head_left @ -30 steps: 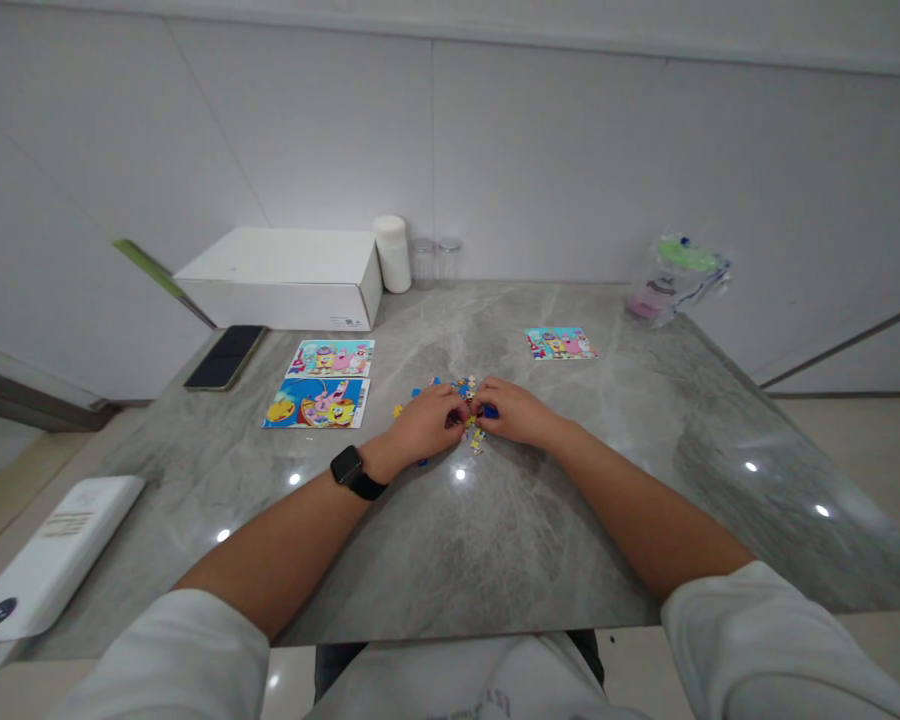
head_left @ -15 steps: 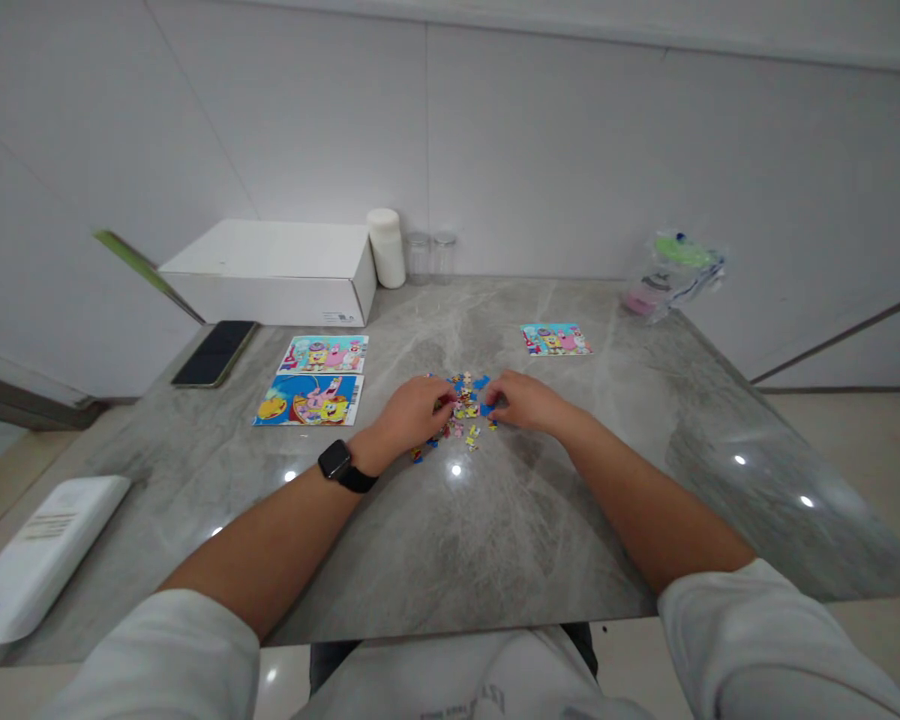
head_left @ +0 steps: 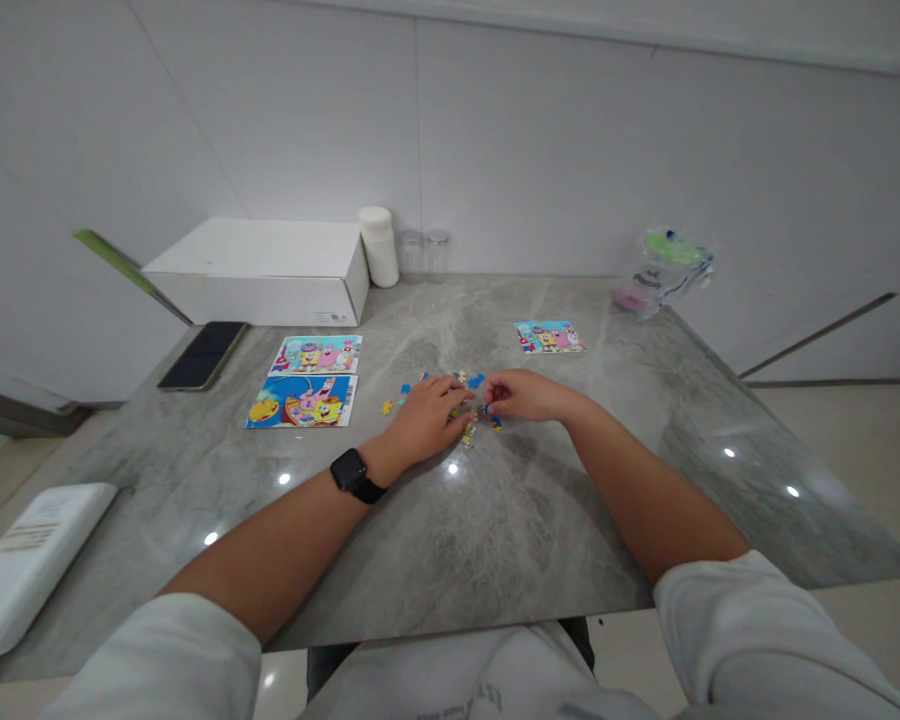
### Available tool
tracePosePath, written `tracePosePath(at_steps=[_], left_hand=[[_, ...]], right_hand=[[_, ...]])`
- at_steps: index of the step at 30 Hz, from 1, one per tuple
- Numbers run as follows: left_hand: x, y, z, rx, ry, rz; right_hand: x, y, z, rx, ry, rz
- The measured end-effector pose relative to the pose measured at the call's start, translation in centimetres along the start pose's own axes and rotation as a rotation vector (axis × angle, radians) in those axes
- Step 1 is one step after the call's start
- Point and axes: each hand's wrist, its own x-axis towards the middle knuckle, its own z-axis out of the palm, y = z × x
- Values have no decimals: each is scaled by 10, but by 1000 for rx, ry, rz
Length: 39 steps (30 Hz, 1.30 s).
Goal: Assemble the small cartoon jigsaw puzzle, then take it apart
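Small colourful jigsaw puzzle pieces [head_left: 475, 381] lie in a loose heap at the middle of the grey table. My left hand [head_left: 429, 415], with a black watch [head_left: 349, 471] on its wrist, lies palm down over the heap, fingers stretched out and hiding part of it. A yellow piece [head_left: 387, 408] lies apart to its left. On the heap's right side my right hand [head_left: 516, 394] pinches a small blue puzzle piece [head_left: 486, 409] between thumb and fingertips. Another blue and yellow piece [head_left: 496, 423] lies just below those fingers.
Two cartoon picture cards [head_left: 316, 354] [head_left: 300, 402] lie left, a third card [head_left: 550, 337] back right. Behind are a white box [head_left: 255, 270], a white bottle [head_left: 379, 248], clear jars [head_left: 436, 256] and a plastic bag [head_left: 660, 275]. A phone [head_left: 204, 355] and white device [head_left: 41, 560] are left.
My left hand has gone from a curled grasp to lying flat over the pieces, uncovering some on its left. My right hand has barely moved. The view has shifted slightly.
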Motion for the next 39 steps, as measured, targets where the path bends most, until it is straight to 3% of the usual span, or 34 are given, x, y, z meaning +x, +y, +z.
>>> tracePosePath(at_steps=[9, 18, 21, 28, 32, 39], left_hand=[[5, -5, -3, -172, 7, -38], [4, -13, 0, -64, 46, -108], [3, -14, -1, -32, 59, -127], [3, -16, -2, -20, 86, -164], [2, -14, -4, -23, 92, -143], [1, -9, -5, -42, 68, -69]], right_hand=[[0, -10, 0, 224, -51, -98], [9, 11, 6, -342, 225, 92], [9, 10, 7, -370, 228, 93], [7, -4, 23, -342, 161, -86], [9, -5, 25, -209, 107, -59], [15, 7, 19, 256, 64, -11]])
